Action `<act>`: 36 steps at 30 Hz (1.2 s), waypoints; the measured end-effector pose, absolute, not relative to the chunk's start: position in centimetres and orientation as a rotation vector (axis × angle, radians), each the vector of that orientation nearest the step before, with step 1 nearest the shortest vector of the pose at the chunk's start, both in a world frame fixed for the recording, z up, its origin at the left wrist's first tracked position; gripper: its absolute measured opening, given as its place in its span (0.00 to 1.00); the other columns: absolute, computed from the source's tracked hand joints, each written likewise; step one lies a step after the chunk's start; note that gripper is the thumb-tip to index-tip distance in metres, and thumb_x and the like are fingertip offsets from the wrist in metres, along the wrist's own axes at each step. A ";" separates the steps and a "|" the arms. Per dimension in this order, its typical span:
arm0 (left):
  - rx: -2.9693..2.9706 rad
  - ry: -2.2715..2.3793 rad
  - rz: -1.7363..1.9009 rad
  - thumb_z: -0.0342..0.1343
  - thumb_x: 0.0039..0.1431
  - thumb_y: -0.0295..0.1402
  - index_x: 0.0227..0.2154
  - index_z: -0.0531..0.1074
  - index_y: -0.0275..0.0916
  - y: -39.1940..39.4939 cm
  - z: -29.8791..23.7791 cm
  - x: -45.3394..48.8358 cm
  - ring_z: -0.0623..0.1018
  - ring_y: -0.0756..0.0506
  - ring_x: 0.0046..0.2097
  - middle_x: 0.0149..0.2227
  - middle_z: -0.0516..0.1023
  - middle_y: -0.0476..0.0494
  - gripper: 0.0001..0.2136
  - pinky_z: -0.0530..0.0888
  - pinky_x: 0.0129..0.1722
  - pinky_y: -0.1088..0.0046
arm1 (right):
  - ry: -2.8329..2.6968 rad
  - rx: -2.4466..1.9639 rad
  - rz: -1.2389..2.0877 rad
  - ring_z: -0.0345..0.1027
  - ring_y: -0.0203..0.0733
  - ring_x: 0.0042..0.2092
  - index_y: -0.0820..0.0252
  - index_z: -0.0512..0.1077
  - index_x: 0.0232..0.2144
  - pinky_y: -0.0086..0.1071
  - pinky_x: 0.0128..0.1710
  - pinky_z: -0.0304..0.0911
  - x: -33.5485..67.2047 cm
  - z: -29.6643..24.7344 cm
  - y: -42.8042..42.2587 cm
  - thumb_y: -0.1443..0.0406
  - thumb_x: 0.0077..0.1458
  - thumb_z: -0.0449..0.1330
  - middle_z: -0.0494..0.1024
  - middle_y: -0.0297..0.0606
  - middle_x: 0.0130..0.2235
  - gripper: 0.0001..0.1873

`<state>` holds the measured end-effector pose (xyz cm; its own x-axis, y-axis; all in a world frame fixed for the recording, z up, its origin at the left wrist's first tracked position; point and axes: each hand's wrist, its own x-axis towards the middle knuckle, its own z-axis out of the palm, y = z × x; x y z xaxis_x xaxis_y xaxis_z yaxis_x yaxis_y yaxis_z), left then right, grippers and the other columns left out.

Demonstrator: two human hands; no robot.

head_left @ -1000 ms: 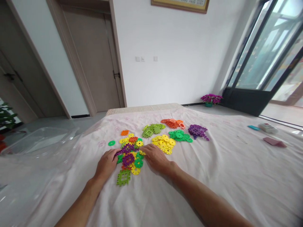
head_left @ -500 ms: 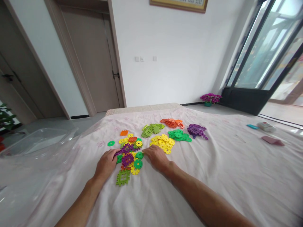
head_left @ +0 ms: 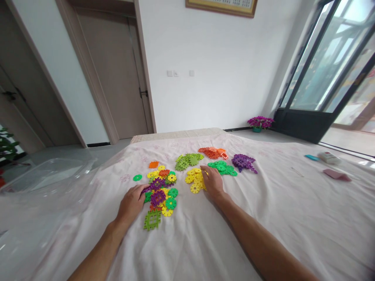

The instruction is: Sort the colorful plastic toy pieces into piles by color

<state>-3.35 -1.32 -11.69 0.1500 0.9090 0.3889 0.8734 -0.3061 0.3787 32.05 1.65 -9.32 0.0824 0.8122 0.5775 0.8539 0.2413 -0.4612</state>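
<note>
A mixed heap of flat plastic snowflake pieces (head_left: 161,191) lies on the pale sheet (head_left: 263,218) in front of me. My left hand (head_left: 132,203) rests at the heap's left edge, fingers curled against the purple and green pieces. My right hand (head_left: 213,180) lies flat over the yellow pile (head_left: 194,178), fingers stretched out. Behind are sorted piles: lime green (head_left: 187,160), orange (head_left: 213,152), green (head_left: 222,168) and purple (head_left: 242,162). A lime square piece (head_left: 152,220) sits nearest me.
A clear plastic tub (head_left: 43,175) stands at the left. Small items, a teal object (head_left: 313,157), a white box (head_left: 328,157) and a pink card (head_left: 336,174), lie at the far right. A single green disc (head_left: 137,177) lies apart on the left.
My right hand has left the mixed heap and moved right and away onto the yellow pile. My left hand has stayed in place.
</note>
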 end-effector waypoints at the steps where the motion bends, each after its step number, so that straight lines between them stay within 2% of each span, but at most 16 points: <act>1: 2.330 1.817 0.866 0.46 0.59 0.27 0.48 0.73 0.43 -1.4 -11.6 -3.3 0.73 0.45 0.52 0.50 0.77 0.46 0.17 0.67 0.55 0.67 | -1.705 -1.556 -0.110 0.66 0.47 0.50 0.57 0.75 0.47 0.39 0.52 0.58 32.2 -9.2 1.6 0.67 0.61 0.52 0.78 0.40 0.46 0.16; 5: 2.310 1.833 0.867 0.46 0.59 0.27 0.48 0.73 0.43 -1.5 -11.5 -3.2 0.74 0.45 0.52 0.50 0.78 0.47 0.17 0.67 0.55 0.67 | -1.799 -1.409 -0.167 0.64 0.46 0.49 0.55 0.76 0.44 0.39 0.52 0.56 31.0 -8.6 0.6 0.69 0.61 0.53 0.78 0.39 0.47 0.14; 10: 2.303 1.836 0.871 0.46 0.59 0.27 0.48 0.73 0.44 -1.5 -11.5 -3.1 0.74 0.45 0.52 0.50 0.77 0.47 0.17 0.68 0.55 0.67 | -2.168 -1.120 -0.023 0.64 0.43 0.47 0.54 0.76 0.43 0.37 0.49 0.57 27.5 -8.2 -1.5 0.69 0.63 0.52 0.78 0.39 0.44 0.14; 13: 2.315 1.826 0.873 0.46 0.59 0.27 0.48 0.73 0.44 -1.5 -11.5 -3.2 0.74 0.45 0.51 0.49 0.77 0.47 0.17 0.68 0.54 0.66 | -2.341 -1.051 0.042 0.65 0.42 0.47 0.54 0.74 0.47 0.36 0.48 0.58 25.7 -8.3 -2.6 0.67 0.64 0.52 0.77 0.39 0.45 0.14; 17: 2.320 1.823 0.873 0.46 0.59 0.27 0.48 0.73 0.43 -1.5 -11.4 -3.1 0.74 0.45 0.51 0.49 0.78 0.46 0.17 0.68 0.54 0.66 | -2.464 -1.021 0.048 0.61 0.44 0.54 0.54 0.66 0.56 0.37 0.53 0.56 24.5 -8.6 -3.1 0.64 0.64 0.53 0.74 0.39 0.53 0.19; 19: 2.322 1.822 0.880 0.46 0.59 0.26 0.48 0.73 0.43 -1.6 -11.4 -3.1 0.74 0.45 0.51 0.49 0.78 0.46 0.17 0.68 0.54 0.66 | -2.499 -1.007 0.059 0.60 0.44 0.56 0.53 0.65 0.58 0.37 0.54 0.55 24.4 -8.6 -3.0 0.64 0.64 0.53 0.73 0.37 0.54 0.20; 22: 2.329 1.821 0.890 0.46 0.58 0.26 0.48 0.73 0.43 -1.6 -11.4 -3.1 0.74 0.45 0.51 0.49 0.78 0.45 0.17 0.68 0.54 0.65 | -2.525 -1.012 0.078 0.63 0.43 0.52 0.53 0.68 0.55 0.36 0.52 0.57 24.5 -8.3 -2.9 0.63 0.63 0.55 0.76 0.37 0.50 0.18; 27: 2.322 1.830 0.896 0.47 0.58 0.27 0.48 0.73 0.44 -1.6 -11.4 -3.1 0.74 0.45 0.51 0.49 0.78 0.46 0.17 0.69 0.54 0.66 | -2.509 -0.973 0.102 0.67 0.42 0.45 0.55 0.74 0.45 0.34 0.47 0.59 24.8 -8.4 -2.7 0.62 0.63 0.56 0.79 0.38 0.42 0.11; 36: 2.315 1.815 0.856 0.46 0.59 0.27 0.49 0.73 0.44 -1.5 -11.4 -3.1 0.73 0.44 0.52 0.50 0.77 0.46 0.17 0.67 0.56 0.65 | -2.219 -1.130 0.091 0.69 0.41 0.42 0.57 0.76 0.41 0.32 0.44 0.62 26.4 -9.2 -1.3 0.63 0.65 0.52 0.79 0.40 0.38 0.13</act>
<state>-3.13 -1.54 -11.41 0.1432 0.9157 0.3755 0.8721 -0.2961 0.3896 26.40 -1.34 -9.19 -0.4268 0.7475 0.5090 0.7032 0.6282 -0.3329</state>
